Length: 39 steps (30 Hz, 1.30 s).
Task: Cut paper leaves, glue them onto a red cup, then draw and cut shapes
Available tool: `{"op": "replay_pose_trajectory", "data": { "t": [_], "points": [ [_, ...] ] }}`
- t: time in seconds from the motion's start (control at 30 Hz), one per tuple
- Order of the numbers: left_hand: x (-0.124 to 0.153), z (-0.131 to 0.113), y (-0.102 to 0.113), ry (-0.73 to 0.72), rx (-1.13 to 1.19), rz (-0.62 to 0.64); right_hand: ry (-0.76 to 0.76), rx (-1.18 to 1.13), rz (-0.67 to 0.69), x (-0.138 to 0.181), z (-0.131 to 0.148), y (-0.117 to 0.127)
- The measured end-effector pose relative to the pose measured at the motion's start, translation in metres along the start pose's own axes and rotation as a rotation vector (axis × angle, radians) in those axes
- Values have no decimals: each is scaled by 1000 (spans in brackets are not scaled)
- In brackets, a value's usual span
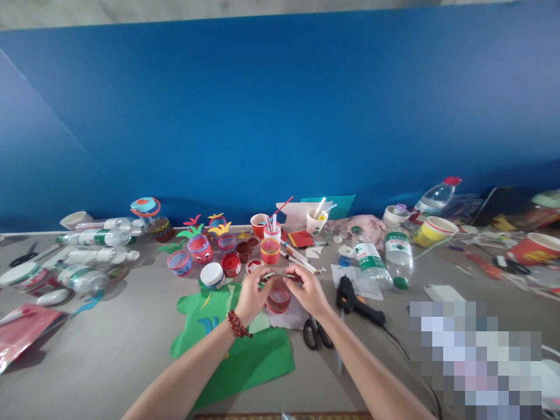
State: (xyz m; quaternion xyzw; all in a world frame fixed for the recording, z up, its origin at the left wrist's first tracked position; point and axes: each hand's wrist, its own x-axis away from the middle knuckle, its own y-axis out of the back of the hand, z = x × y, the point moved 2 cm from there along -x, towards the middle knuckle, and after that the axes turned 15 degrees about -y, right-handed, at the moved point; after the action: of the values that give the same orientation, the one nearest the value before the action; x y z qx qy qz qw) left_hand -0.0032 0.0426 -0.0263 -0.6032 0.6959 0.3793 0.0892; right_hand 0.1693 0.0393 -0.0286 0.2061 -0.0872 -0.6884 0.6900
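Note:
Both hands meet over a cut-down clear plastic cup with red paint [279, 298] that stands on a white sheet [291, 318]. My left hand [254, 291], with a red bead bracelet [237, 324] on its wrist, has its fingers closed at the cup's left rim. From the right, my right hand [310, 286] pinches at the far rim. A thin pale strip [276, 274] runs between the fingertips of both hands, along the top of the cup. Green felt [258, 361] lies under my left forearm. Black-handled scissors [311, 335] rest beside my right wrist.
A black glue gun [356, 303] with a cable lies to the right. Paint jars [212, 275] and decorated cups [200, 249] stand behind the felt. Plastic bottles lie at left [85, 278] and right [371, 263]. A blue panel [280, 116] closes off the back.

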Motion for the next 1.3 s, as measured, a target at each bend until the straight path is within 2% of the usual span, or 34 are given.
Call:
{"op": "replay_pose_trajectory", "data": {
  "t": [0.6,0.83,1.3],
  "points": [
    [4,-2,-6,5,19,-56,9,-33,2,0,-6,-4],
    [5,-1,-7,1,-3,-71,16,-33,-39,1,-6,-3],
    [4,-6,-8,-24,47,-50,9,-52,-47,2,-4,-5]
  ]
}}
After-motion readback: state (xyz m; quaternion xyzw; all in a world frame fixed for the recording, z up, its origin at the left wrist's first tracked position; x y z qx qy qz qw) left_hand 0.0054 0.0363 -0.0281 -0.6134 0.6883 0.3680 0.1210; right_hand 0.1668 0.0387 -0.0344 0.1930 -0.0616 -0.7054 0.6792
